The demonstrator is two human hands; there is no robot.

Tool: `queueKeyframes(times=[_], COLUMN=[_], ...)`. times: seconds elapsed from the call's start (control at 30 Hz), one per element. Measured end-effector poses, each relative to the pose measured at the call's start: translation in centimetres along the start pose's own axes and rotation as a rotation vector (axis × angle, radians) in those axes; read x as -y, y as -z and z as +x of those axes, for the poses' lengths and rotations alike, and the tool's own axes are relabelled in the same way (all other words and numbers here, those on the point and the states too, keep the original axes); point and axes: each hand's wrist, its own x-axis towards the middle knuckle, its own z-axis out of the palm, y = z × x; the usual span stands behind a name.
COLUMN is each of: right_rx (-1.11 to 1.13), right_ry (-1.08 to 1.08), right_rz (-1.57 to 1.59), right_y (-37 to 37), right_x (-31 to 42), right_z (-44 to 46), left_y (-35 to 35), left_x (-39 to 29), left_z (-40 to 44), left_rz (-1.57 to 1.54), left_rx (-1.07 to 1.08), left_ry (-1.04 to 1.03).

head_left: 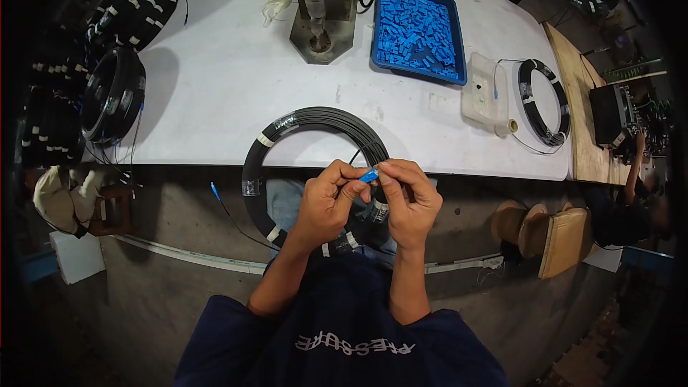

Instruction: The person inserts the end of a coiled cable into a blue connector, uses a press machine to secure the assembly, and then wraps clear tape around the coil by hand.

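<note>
Pinched between both hands is a small blue fiber-optic connector [369, 175]. My left hand [328, 197] grips it from the left with thumb and forefinger. On its other end, the fingertips of my right hand [407, 197] are closed; a pale bit shows there, too small to name. Behind and below the hands, a coil of black cable [252, 165], bound with white and clear tape, leans over the table edge onto my lap. From the coil a thin lead runs out to the left, ending in another blue connector [215, 191].
A blue tray [378, 63] full of blue connector pieces stands beyond my hands, beside a metal press [319, 21]. Right of it are a clear plastic box [481, 111] and another cable coil [527, 97]. More coils [115, 97] stack at left. A person [631, 201] sits far right.
</note>
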Motion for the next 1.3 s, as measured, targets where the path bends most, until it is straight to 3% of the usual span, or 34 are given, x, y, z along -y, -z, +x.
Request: queueKeyframes(times=[0.23,0.33,0.5,0.6,0.8,1.3], right_rx=[0.001,-0.115,0.036,-0.058,-0.008,0.03], right_ry=[-0.03,-0.077,-0.202,-0.177,-0.168,-0.179], right_rz=[0.07,0.212,0.186,0.14,0.112,0.23], right_y=[-0.2,-1.0,-0.3,-1.0,-0.7,-0.4], right_x=[-0.4,-0.1,-0.9,-0.7,-2.3,-3.1], right_z=[-0.2,-0.3,-0.5,-0.4,-0.3,0.1], left_y=[0.1,-0.2,-0.8,-1.0,-0.4,-0.4], left_x=[-0.2,0.1,0.0,0.1,0.0,-0.4], left_z=[-0.1,0.0,0.0,0.1,0.4,0.4], left_rz=[-0.008,-0.016,-0.033,-0.129,-0.363,-0.427], left_rx=[0.069,0.081,0.038,0.023,0.063,0.042], left_ry=[0.126,0.149,0.176,0.164,0.236,0.251])
